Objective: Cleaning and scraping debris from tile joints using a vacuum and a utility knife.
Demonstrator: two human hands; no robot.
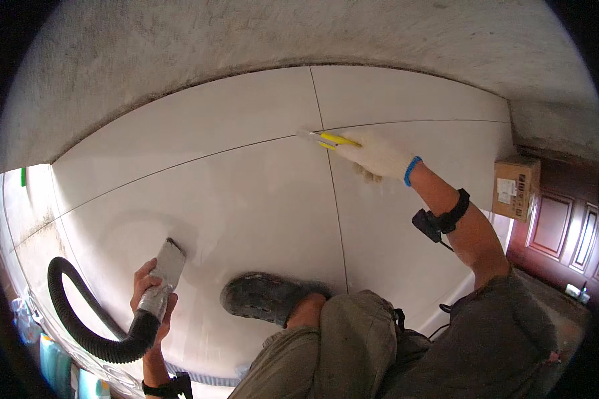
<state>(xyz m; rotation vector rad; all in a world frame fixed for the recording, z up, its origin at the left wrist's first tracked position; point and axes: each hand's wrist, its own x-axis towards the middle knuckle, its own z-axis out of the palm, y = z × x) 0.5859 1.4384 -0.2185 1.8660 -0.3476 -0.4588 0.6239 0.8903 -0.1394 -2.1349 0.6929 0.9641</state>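
Note:
My left hand (pixel 152 287) is bare and wrapped around a flat vacuum nozzle (pixel 168 262) covered in silvery tape. The nozzle's narrow mouth is at or just above a large pale floor tile (pixel 259 199); contact is unclear. A black corrugated hose (pixel 72 319) loops from the nozzle out to the left. In a white knit glove with a blue cuff, my right hand (pixel 374 152) grips a yellow-handled bladed tool (pixel 337 140), apparently a utility knife. Its blade points left, along the dark joint (pixel 259 143) near where two joints cross. Whether the tip is inside the joint cannot be seen.
A rough grey wall (pixel 279 30) borders the tiles at the far side. At the right stand a cardboard box (pixel 516 188) bearing labels and a dark red panelled door (pixel 551 224). My shoe (pixel 259 299) rests on the tile. Blue-green containers (pixel 55 356) are at the lower left.

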